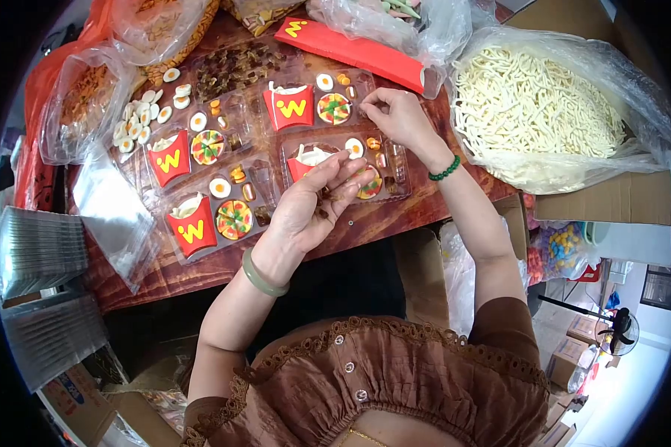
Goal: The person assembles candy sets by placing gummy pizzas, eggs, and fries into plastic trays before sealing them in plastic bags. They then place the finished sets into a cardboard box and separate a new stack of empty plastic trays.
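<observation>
My left hand (312, 205) is turned palm up over the front right clear tray, its fingers curled. A dark spot shows between the fingers, but what they hold is mostly hidden. At the right edge of the back right tray (313, 134), my right hand (402, 119) has thumb and forefinger pinched together; anything between them is too small to make out. Each tray has a red fries box (288, 106) with a yellow mark, a fried-egg candy (325, 82), a pizza candy (334, 109) and small burger-like candies (381, 160). The left hand partly covers the front right tray.
Brown candies (235, 67) lie loose at the back, with a pile of egg candies (138, 119) at left. A bag of pale fry-shaped candies (537, 104) sits in a carton at right. Long red packaging (358, 56) lies behind. Stacked clear trays (41, 246) stand at far left.
</observation>
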{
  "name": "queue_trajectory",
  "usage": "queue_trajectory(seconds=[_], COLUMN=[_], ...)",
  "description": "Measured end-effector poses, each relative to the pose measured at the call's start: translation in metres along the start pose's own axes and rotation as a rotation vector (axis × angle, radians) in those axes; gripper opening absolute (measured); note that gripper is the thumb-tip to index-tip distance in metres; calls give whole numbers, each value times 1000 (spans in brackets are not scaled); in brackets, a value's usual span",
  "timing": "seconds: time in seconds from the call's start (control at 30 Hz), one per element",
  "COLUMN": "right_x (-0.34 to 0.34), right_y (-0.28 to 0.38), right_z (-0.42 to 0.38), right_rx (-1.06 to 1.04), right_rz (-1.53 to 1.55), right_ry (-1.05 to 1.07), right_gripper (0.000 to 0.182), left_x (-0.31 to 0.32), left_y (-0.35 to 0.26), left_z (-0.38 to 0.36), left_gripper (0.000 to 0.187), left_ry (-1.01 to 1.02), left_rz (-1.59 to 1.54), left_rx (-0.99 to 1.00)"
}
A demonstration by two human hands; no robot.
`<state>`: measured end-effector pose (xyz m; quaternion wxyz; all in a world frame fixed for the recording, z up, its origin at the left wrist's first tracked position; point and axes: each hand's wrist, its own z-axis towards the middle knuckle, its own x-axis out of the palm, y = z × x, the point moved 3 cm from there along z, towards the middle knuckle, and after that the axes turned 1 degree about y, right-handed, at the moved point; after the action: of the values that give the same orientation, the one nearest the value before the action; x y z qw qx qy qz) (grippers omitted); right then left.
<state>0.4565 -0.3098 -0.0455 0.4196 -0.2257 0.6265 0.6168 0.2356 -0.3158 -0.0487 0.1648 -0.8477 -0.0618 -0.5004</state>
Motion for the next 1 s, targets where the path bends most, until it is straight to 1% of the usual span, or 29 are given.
queue_trajectory(seconds=[0.07,0.1,0.17,0.2,0.27,0.3,0.37,0.4,0.47,0.5,0.57,0.7,0.8,1.0], right_x=[-3,-6,-11,-9,-4,-5,-5,-5,-5,-7,-8,1,-1,1], right_y=[-5,-3,0,-4,-10,-12,-9,-7,-7,-1,5,-7,-9,-12], right_z=[1,0,-3,-4,-3,-2,-1,0,3,3,4,10,11,19], right_rx=[11,11,57,58,-119,-118,-360,-360,-200,-199,1,-11,26,37], right_rz=[174,172,80,79,77,76,-33,-31,59,59,85,53,114,48], right_ry=[-30,-28,76,77,49,49,35,35,95,95,105,64,56,39], right_gripper=[19,19,18,18,18,18,17,17,18,18,19,21,19,20], left_x=[1,2,3,2,1,1,1,1,0,0,0,0,0,-4], left_y=[-1,-2,-3,-2,-1,-1,-1,-1,-2,-2,-2,-2,-4,-2], left_z=[-2,-3,-5,-5,-4,-4,-5,-5,-6,-6,-6,-7,-7,-6], left_gripper=[37,37,37,37,33,33,33,33,33,33,33,33,34,34], left_ry=[1,2,-12,-12,15,17,25,24,18,18,25,23,18,12], left_rz=[-4,-7,-5,-6,-38,-38,-27,-27,-25,-25,-23,-16,-9,-1], left_rx=[-3,-3,-2,-3,1,0,3,3,11,10,11,10,17,8])
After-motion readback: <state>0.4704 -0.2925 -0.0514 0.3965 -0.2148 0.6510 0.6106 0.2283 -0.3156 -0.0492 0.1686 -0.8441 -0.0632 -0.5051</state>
